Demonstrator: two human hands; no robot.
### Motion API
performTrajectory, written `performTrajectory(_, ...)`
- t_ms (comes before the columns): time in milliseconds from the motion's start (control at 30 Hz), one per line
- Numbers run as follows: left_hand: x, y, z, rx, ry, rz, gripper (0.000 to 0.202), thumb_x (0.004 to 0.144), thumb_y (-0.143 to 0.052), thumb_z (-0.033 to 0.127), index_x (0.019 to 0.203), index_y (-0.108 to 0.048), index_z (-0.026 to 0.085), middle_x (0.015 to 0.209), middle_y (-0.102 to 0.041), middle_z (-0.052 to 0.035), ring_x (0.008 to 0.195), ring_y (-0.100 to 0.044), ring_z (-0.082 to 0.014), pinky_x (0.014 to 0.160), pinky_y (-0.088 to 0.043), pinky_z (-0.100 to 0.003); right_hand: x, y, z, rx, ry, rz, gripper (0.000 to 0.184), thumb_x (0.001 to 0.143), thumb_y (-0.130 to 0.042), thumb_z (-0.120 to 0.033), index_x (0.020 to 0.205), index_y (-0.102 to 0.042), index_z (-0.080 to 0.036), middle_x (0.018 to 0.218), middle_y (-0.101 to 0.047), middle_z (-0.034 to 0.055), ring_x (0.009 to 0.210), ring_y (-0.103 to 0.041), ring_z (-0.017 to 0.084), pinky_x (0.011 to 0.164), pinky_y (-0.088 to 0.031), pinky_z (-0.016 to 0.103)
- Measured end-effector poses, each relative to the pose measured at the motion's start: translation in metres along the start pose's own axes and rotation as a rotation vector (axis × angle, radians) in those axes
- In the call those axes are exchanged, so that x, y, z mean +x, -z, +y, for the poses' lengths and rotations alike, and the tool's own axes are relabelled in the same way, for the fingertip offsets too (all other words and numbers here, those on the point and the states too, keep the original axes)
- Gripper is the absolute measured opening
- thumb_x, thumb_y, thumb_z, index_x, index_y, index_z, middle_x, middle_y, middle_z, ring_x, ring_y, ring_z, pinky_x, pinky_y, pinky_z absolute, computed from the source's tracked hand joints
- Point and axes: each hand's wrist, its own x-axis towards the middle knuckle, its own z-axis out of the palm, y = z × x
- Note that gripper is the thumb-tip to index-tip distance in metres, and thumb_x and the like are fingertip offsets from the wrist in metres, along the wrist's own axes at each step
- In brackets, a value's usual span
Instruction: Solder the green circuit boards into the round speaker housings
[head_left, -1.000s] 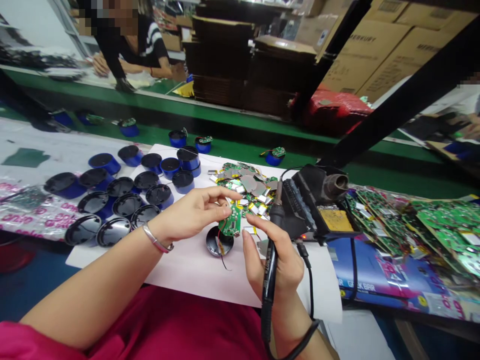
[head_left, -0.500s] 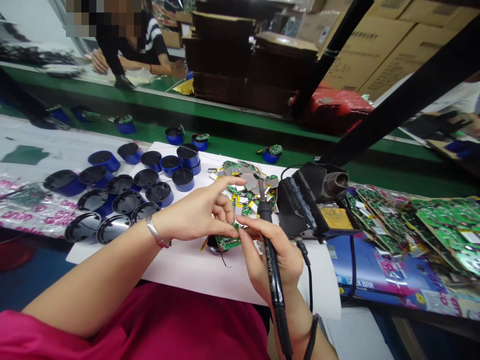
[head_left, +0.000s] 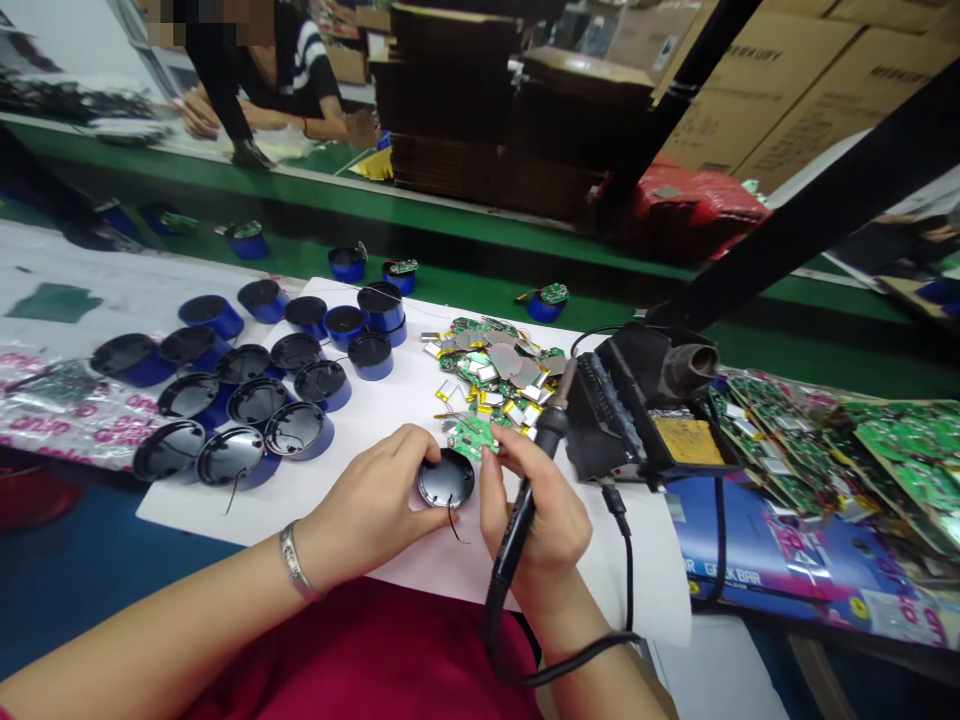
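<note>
My left hand (head_left: 390, 490) is closed round a round black cup-shaped housing (head_left: 445, 478), thumb on the near side and fingers on the far side. A dark wire hangs out over the housing's near rim. Between the thumb and forefinger of my right hand (head_left: 536, 495) is a green circuit board (head_left: 472, 436), just beyond the housing. The same hand carries a soldering iron (head_left: 517, 525), its tip pointing up and away. Beyond the board lies a pile of circuit boards and small silver battery cells (head_left: 499, 365) on white paper (head_left: 405, 400).
Several blue-sided black housings (head_left: 247, 400) stand at the left. A soldering iron stand with a yellow sponge (head_left: 686, 440) is on the right, beside stacked circuit board panels (head_left: 907, 465). More housings with boards (head_left: 547, 300) sit on the green belt (head_left: 465, 275). A person (head_left: 292, 70) sits across it.
My left hand has moved down from the board to grip the housing. My right hand now holds the board up beyond the housing, and the iron has tilted.
</note>
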Motion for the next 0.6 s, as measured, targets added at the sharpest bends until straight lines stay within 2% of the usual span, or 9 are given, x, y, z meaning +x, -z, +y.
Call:
performTrajectory(67,-0.003,-0.005,-0.003,-0.032,-0.065,0.059,0.039,0.075,-0.078,0.022,0.102,-0.05,0.02,0.105,-0.06,-0.0046,0.097,-0.06,-0.0216,0.086,-0.051,-0.038,-0.008,-0.002,-0.003,0.07,0.014,-0.033,0.04,0.082,-0.07,-0.006,0.119,-0.06,-0.019,0.1,-0.076,0.0059,0.081,-0.075,0.017,0.076,-0.063,0.026)
performTrajectory(133,-0.006,-0.003,-0.005,-0.054,-0.144,0.094,0.036,0.075,-0.079,0.02,0.102,-0.055,0.019,0.105,-0.059,-0.0055,0.101,-0.059,-0.0219,0.089,-0.051,-0.037,-0.015,0.0,-0.005,0.135,0.026,-0.062,0.043,0.082,-0.069,-0.004,0.121,-0.059,-0.018,0.102,-0.076,0.0071,0.088,-0.075,0.018,0.08,-0.063,0.028)
performTrajectory(233,-0.008,0.002,-0.006,-0.108,-0.296,0.133,0.016,0.082,-0.072,0.015,0.096,-0.066,0.02,0.101,-0.06,-0.0051,0.096,-0.06,-0.0182,0.085,-0.052,-0.031,-0.025,0.006,-0.007,0.188,0.024,-0.123,0.044,0.081,-0.068,-0.001,0.122,-0.058,-0.014,0.104,-0.075,0.0097,0.095,-0.074,0.02,0.084,-0.063,0.031)
performTrajectory(300,-0.009,0.003,-0.006,-0.173,-0.353,0.132,0.012,0.087,-0.066,0.012,0.092,-0.072,0.021,0.098,-0.063,-0.0047,0.091,-0.062,-0.0148,0.081,-0.053,-0.026,-0.03,0.01,-0.008,0.204,0.013,-0.16,0.044,0.081,-0.068,-0.001,0.122,-0.058,-0.013,0.104,-0.074,0.0105,0.096,-0.073,0.02,0.085,-0.063,0.032)
performTrajectory(367,-0.008,0.003,-0.005,-0.243,-0.309,0.115,0.011,0.089,-0.066,0.014,0.09,-0.075,0.021,0.093,-0.068,-0.0045,0.086,-0.065,-0.0136,0.078,-0.054,-0.024,-0.033,0.012,-0.009,0.208,-0.002,-0.184,0.044,0.081,-0.068,-0.001,0.122,-0.058,-0.014,0.103,-0.074,0.0103,0.094,-0.073,0.021,0.083,-0.063,0.034)
performTrajectory(600,0.002,0.003,0.002,-0.44,0.033,0.0,0.011,0.087,-0.068,0.02,0.091,-0.078,0.02,0.09,-0.079,-0.0018,0.08,-0.072,-0.0156,0.076,-0.058,-0.024,-0.038,0.006,-0.01,0.142,-0.011,-0.171,0.05,0.084,-0.067,-0.006,0.129,-0.052,-0.022,0.101,-0.074,0.0084,0.088,-0.072,0.024,0.074,-0.063,0.041)
